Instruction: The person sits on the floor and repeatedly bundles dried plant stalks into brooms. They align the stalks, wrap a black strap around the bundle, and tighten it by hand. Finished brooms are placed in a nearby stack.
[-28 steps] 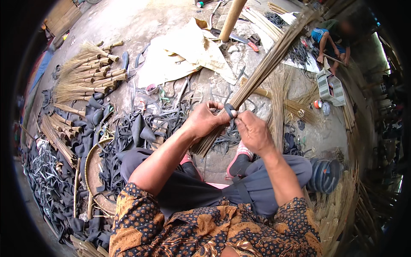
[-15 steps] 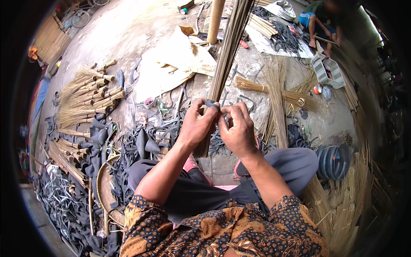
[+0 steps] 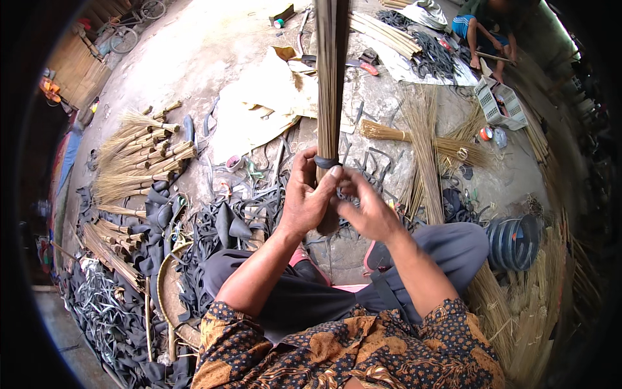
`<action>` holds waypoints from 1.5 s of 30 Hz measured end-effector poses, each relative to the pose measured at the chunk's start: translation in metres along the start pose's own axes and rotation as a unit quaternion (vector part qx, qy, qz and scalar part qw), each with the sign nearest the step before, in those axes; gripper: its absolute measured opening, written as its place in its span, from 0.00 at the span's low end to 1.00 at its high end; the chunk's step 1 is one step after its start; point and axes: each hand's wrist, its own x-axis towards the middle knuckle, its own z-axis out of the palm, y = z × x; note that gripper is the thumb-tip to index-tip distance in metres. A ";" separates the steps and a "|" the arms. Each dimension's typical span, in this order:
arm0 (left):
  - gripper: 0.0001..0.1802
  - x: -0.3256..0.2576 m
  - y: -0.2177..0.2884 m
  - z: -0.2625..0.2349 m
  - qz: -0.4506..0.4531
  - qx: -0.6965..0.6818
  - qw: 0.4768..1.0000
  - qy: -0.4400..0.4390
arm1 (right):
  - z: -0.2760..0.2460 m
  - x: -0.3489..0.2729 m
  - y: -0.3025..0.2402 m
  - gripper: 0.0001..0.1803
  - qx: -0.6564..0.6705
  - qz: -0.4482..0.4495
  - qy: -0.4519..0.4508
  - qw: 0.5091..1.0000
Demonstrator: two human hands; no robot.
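We see a bare concrete floor (image 3: pixel 214 45) strewn with finished stick brooms (image 3: pixel 139 162) at left, black rubber strips (image 3: pixel 214 227) (tangled) centre-left, and loose sticks (image 3: pixel 427 149) at right.

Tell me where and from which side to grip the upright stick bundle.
Grip the stick bundle near its lower end, just under the dark band, where the sticks are cinched tight. Come from the left side, as the left hand wraps it; the right hand sits against the other side. Higher up it looks looser.

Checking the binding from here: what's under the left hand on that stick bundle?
The left hand wraps the stick bundle; a dark band shows at its thumb. Palm and right hand hide the bundle's lower end.
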 end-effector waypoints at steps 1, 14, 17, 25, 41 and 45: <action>0.27 0.003 0.002 0.000 -0.058 -0.006 0.998 -0.009 | 0.004 -0.009 0.002 0.34 0.157 0.054 -0.064 0.984; 0.16 0.023 0.032 -0.012 -0.100 -0.246 0.947 -0.181 | 0.012 -0.035 0.022 0.17 0.337 0.164 -0.297 0.878; 0.15 0.029 0.044 -0.001 -0.095 -0.298 0.941 -0.128 | -0.009 -0.035 0.016 0.26 0.075 0.110 -0.257 0.957; 0.13 0.136 0.047 0.026 0.067 0.001 0.992 0.106 | -0.131 -0.050 -0.019 0.32 -0.161 0.047 0.121 0.978; 0.13 0.238 -0.329 -0.045 -0.084 0.208 0.968 0.110 | -0.161 -0.040 -0.010 0.24 -0.244 0.180 0.073 0.950; 0.14 0.231 -0.307 -0.062 -0.138 0.295 0.943 0.070 | -0.161 -0.039 -0.009 0.24 -0.278 0.188 0.042 0.941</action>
